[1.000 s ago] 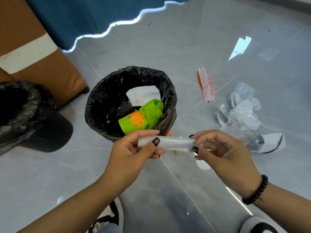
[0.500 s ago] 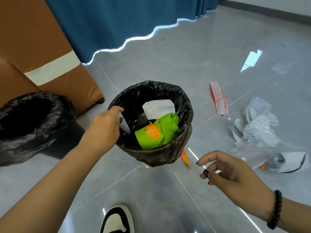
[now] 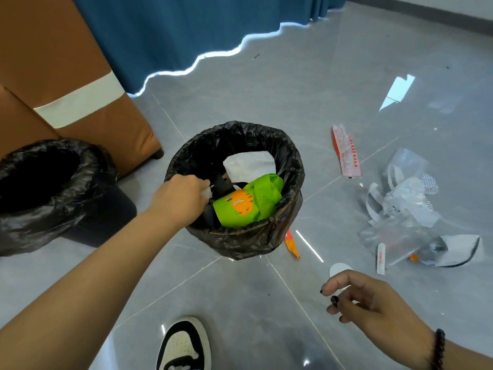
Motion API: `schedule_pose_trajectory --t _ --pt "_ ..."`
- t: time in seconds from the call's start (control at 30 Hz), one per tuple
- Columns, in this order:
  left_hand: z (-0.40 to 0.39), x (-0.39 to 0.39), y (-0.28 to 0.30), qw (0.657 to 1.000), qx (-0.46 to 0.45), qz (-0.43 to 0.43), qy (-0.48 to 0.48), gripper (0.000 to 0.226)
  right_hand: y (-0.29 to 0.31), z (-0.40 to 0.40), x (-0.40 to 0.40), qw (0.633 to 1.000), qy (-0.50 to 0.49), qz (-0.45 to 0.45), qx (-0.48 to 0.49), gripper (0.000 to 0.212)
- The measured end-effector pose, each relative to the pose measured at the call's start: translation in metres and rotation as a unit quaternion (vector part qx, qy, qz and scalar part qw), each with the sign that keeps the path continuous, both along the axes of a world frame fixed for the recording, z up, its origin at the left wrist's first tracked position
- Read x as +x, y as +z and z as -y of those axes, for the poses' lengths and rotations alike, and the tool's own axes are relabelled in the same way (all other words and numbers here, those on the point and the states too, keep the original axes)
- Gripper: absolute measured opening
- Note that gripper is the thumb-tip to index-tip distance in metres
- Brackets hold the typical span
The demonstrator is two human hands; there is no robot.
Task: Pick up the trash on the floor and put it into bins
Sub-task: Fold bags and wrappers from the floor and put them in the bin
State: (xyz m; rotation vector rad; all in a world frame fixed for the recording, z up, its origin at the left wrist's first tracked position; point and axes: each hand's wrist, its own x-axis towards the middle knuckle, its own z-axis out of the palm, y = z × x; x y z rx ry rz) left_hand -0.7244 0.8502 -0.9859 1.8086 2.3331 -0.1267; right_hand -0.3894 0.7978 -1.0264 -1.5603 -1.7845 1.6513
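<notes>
**Left hand at the lined bin, litter spread over glossy tile**

The bin in the middle is round, lined with a crinkled black plastic bag that folds over its rim. Inside lie a bright green carton with an orange print, a smooth white paper sheet and some dark scraps. The left hand reaches over the near-left rim, its fingers curled down around a small pale, translucent piece just inside the bag; most of that piece is hidden by the hand. The right hand hangs low over the floor, fingers loosely bent and holding nothing, with dark polished nails and a beaded black bracelet at the wrist.

A second bin stands to the left, its black liner puffed and wrinkled. On the floor to the right lie a flat red-and-white wrapper, a crumpled heap of clear plastic bags with white strips, a small white sachet, a thin orange scrap touching the bin's foot, and a white round disc just beyond the right fingertips.

The floor is large grey polished tile with thin seams and bright window reflections. A tan padded seat with a white band sits at the back left, beside a pleated blue curtain. A black-and-white sneaker shows at the bottom edge.
</notes>
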Motion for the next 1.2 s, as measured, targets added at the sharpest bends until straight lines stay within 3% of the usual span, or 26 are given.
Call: schedule_pose_trajectory --t 0.23,0.37,0.53,0.6,0.7,0.8,0.87,0.93,1.07,1.2 --pt "-0.004 0.000 -0.004 0.995 0.101 0.014 -0.002 0.050 -0.023 -0.003 0.017 0.999 0.007 0.048 -0.018 0.030" --pt "0.013 0.006 -0.006 0.979 0.200 0.003 -0.021 0.018 -0.050 -0.019 0.023 0.994 -0.028 0.107 -0.001 0.022" --pt "0.030 0.015 -0.014 0.976 0.210 0.000 -0.049 0.016 -0.093 -0.051 0.022 0.980 -0.041 0.180 0.072 0.011" --pt "0.034 0.014 -0.014 0.980 0.196 0.002 -0.033 0.018 -0.110 -0.061 0.024 0.971 -0.011 0.220 0.088 0.020" --pt "0.041 0.013 -0.015 0.978 0.200 -0.006 -0.051 0.028 -0.129 -0.069 0.029 0.951 0.055 0.291 0.086 0.046" --pt "0.051 0.021 -0.018 0.967 0.251 0.001 -0.044 0.021 -0.140 -0.071 0.033 0.917 0.121 0.375 0.069 0.062" --pt "0.058 0.030 -0.019 0.952 0.302 0.005 -0.048 0.016 -0.145 -0.071 0.029 0.887 0.157 0.429 0.073 0.062" --pt "0.062 0.041 -0.021 0.935 0.336 0.020 -0.113 0.019 -0.146 -0.070 0.022 0.862 0.187 0.462 0.091 0.059" --pt "0.068 0.060 -0.033 0.916 0.298 0.046 -0.263 0.023 -0.142 -0.062 0.009 0.810 0.255 0.509 0.141 0.053" --pt "0.072 0.057 -0.042 0.906 0.312 0.064 -0.280 0.028 -0.147 -0.047 0.011 0.806 0.272 0.504 0.153 0.055"
